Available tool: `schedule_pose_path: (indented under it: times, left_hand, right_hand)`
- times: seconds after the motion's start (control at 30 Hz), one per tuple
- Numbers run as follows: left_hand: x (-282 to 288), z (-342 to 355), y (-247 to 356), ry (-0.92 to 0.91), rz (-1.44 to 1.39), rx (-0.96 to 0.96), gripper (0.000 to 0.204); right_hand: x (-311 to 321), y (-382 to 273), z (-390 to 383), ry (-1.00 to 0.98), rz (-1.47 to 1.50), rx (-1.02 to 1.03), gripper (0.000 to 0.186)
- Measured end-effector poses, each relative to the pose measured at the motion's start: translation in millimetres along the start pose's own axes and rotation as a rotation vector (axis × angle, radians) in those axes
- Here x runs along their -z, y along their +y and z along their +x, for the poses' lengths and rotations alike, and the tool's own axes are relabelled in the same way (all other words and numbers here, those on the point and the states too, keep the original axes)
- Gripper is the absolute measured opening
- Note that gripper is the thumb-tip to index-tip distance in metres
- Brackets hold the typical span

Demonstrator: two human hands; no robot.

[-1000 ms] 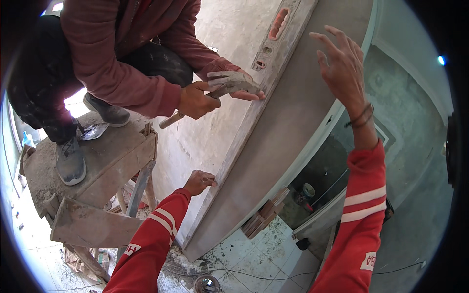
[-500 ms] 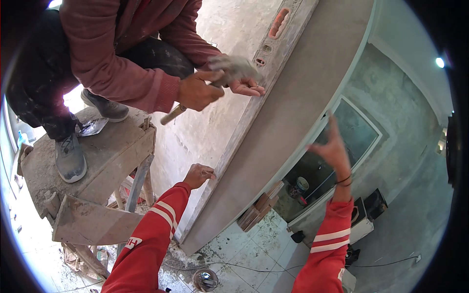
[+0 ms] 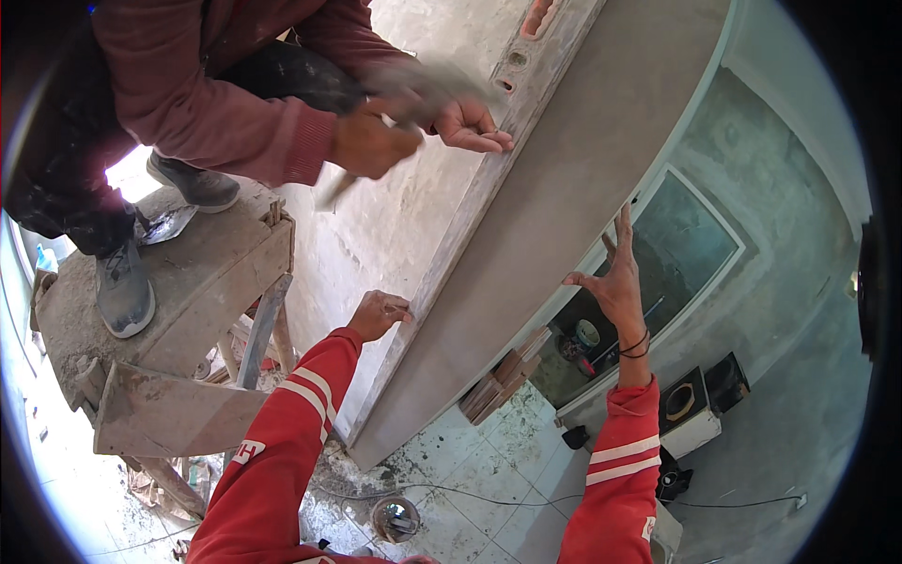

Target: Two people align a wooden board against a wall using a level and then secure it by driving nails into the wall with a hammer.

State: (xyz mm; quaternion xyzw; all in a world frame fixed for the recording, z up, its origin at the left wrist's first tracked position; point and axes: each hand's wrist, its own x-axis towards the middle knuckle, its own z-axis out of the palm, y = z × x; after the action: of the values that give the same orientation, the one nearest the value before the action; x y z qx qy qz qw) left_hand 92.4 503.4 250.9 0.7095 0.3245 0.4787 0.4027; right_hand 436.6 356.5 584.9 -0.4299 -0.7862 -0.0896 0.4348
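My left hand [image 3: 379,315], fingers curled, presses against the edge of a long, mortar-smeared spirit level [image 3: 456,218] lying along the wall's corner. An orange-red grip and round openings show in its upper part. My right hand [image 3: 615,282] is raised with fingers spread and holds nothing; it is by the far edge of the grey plastered wall face [image 3: 554,188]. Above, a co-worker swings a hammer [image 3: 423,85], its head smeared by motion. The co-worker's other hand [image 3: 473,125] pinches something too small to make out at the level's edge.
The co-worker squats on a rough wooden platform [image 3: 178,282] at the left, a trowel [image 3: 169,224] beside the shoes. On the tiled floor are a round container [image 3: 395,519], stacked bricks [image 3: 505,381] and a cable [image 3: 470,493]. A black-and-white box [image 3: 684,414] stands at the right.
My right hand has shifted slightly left, its fingers spread wider. The co-worker's hammer and hands have moved a little; my left hand stays on the level.
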Motion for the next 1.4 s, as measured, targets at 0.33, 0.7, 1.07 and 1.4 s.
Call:
schedule_pose_path:
  times: [0.33, 0.7, 1.07, 1.4]
  left_hand:
    - [-5, -5, 5, 0.034, -0.04, 0.031, 0.034]
    - [0, -3, -11, 0.109, 0.045, -0.054, 0.02]
    - [5, -3, -1, 0.001, 0.014, -0.018, 0.03]
    - [4, -2, 3, 0.032, 0.065, 0.042, 0.031]
  right_hand:
    - [-3, 1, -5, 0.01, -0.02, 0.003, 0.162]
    - [-12, 1, -1, 0.018, 0.015, 0.013, 0.161]
    - [-13, 1, -3, 0.015, 0.042, 0.014, 0.158]
    - [-13, 0, -3, 0.027, 0.068, -0.069, 0.157]
